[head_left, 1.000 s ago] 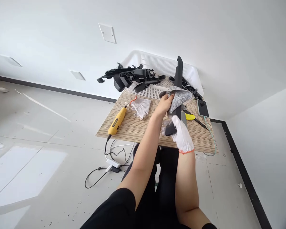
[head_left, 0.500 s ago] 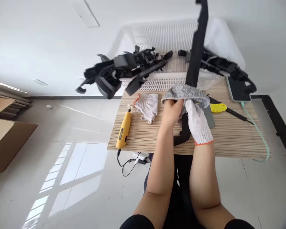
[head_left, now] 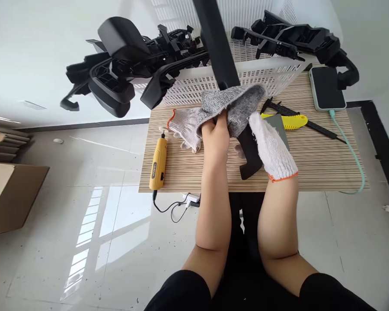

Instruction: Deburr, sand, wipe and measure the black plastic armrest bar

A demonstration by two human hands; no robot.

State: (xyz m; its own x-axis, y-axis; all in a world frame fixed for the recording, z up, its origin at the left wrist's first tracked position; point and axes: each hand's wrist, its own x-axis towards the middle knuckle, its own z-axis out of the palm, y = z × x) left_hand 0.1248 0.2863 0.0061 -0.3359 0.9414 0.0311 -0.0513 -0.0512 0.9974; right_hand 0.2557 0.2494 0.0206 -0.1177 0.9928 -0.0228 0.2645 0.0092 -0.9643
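Bare left hand (head_left: 215,134) has its fingers clamped on the grey cloth (head_left: 233,106); gloved right hand (head_left: 268,144) grips the long black plastic part (head_left: 221,56) over the table (head_left: 314,160).

No text, brand, number or sign can be read anywhere. The yellow rotary tool (head_left: 157,165) near the left edge of the tabletop (head_left: 314,168) carries a small dark label on its body, but the lettering is too small and blurred to make out. The phone (head_left: 326,88) at the far right corner shows a dark, blank screen.
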